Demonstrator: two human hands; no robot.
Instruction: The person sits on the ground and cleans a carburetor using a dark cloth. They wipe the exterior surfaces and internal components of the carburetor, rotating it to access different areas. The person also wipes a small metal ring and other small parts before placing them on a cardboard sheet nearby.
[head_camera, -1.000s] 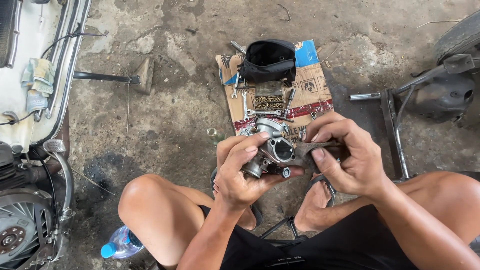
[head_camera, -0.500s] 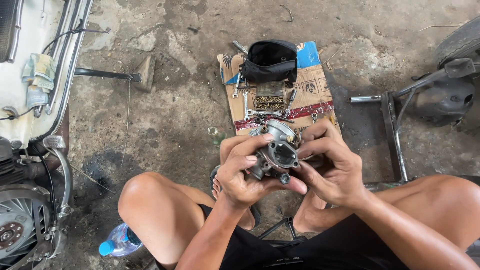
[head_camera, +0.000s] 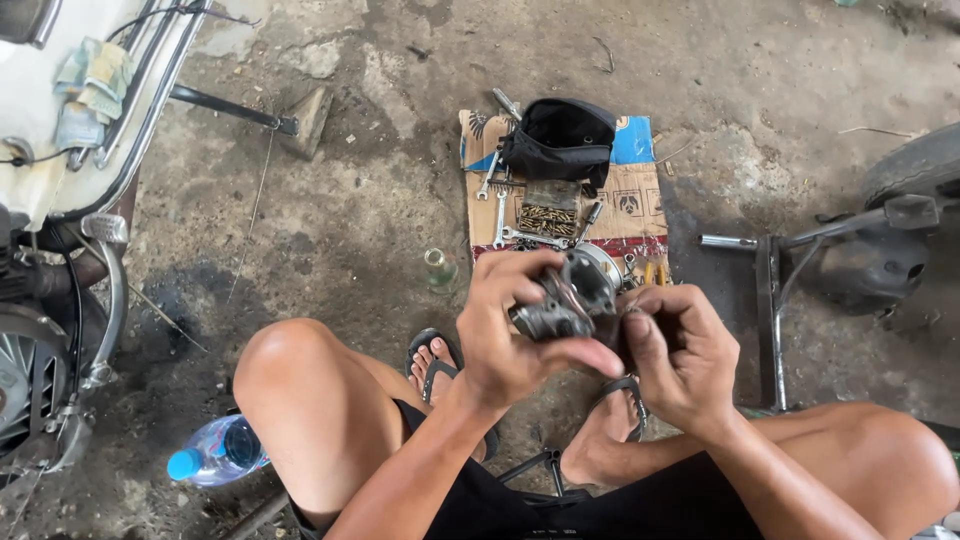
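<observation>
While the person squats over the concrete floor (head_camera: 400, 130), a cardboard sheet (head_camera: 640, 200) lies ahead bearing a black pouch (head_camera: 560, 140) and wrenches (head_camera: 500, 215). Left hand (head_camera: 515, 335) and right hand (head_camera: 680, 355) both clasp the metal engine part (head_camera: 570, 300), fingers curled tightly around it.

Left hand (head_camera: 515, 335) and right hand (head_camera: 680, 350) both grip a grey metal engine part (head_camera: 565, 300) at frame centre, above the sandalled feet. At 12 o'clock of the part, a cardboard sheet (head_camera: 630, 195) on the concrete floor (head_camera: 350, 200) carries a black pouch (head_camera: 560, 140) and wrenches (head_camera: 500, 215). A blue-capped plastic bottle (head_camera: 215, 452) lies at 8 o'clock, and a small glass bottle (head_camera: 438, 266) at 10 o'clock.
</observation>
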